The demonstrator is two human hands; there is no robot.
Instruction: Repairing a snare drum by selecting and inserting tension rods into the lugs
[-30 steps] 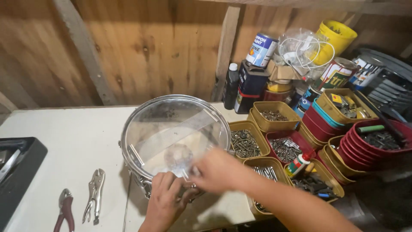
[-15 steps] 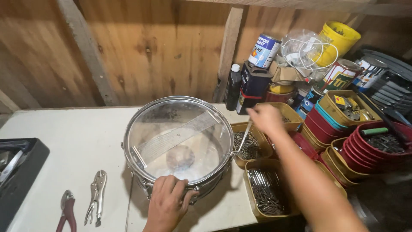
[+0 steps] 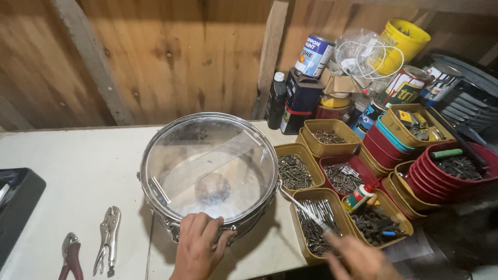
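The drum (image 3: pixel 208 173) sits in the middle of the frame on the white table (image 3: pixel 67 171), its clear skin up and a band of snare wires running across it, and its near side looks close to the table's front edge, so a hard lean there could tip or slide it off. The left hand (image 3: pixel 199 249), at the bottom centre, lies with its fingers curled over the drum's near rim, pressing rather than pinching; if that grip slackens the shell may turn or shift. The right hand (image 3: pixel 358 259), at the lower right, is blurred, so I cannot tell how its fingers are set, though it seems to hold the end of a thin metal rod (image 3: pixel 306 210) that reaches up to the drum's right side. The rod passes over a yellow tray of nails (image 3: pixel 316 225), and a careless sweep could catch the tray and spill it, or knock the small glue bottle (image 3: pixel 359 197) just beside it. A slip of the rod's tip might also scratch or puncture the skin. Two pliers (image 3: pixel 91 249) lie well apart at the lower left
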